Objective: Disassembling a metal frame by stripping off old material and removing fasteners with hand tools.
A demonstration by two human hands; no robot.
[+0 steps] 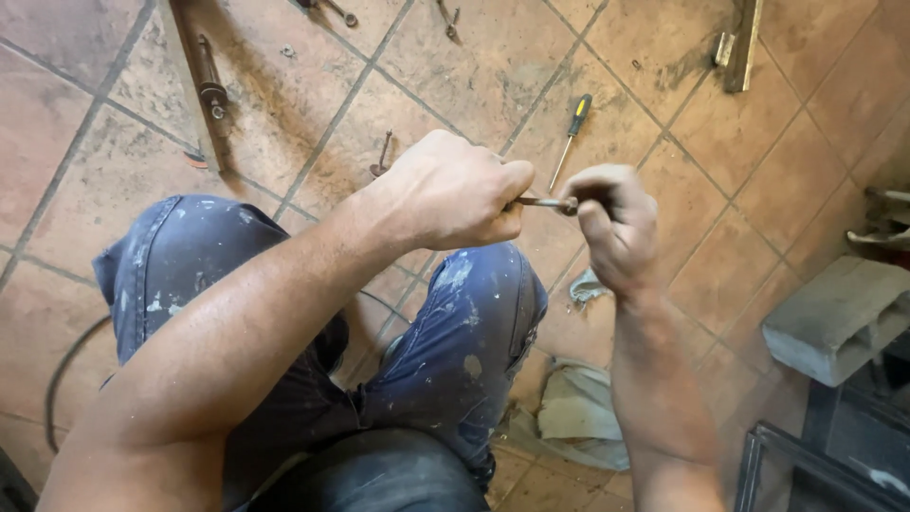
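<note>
My left hand (453,192) is clenched around one end of a thin rusty metal rod (542,202), held above my knees in paint-spattered jeans. My right hand (616,226) pinches the rod's other end, where a small dark nut or head sits between thumb and fingers. Both hands meet over the tiled floor. Most of the rod is hidden inside my left fist.
A screwdriver (571,135) with a black and yellow handle lies on the tiles just beyond my hands. A rusty bolt (381,156) lies to the left, a long metal bar (204,81) further left. A grey concrete block (839,318) sits right; a rag (578,412) lies near my knee.
</note>
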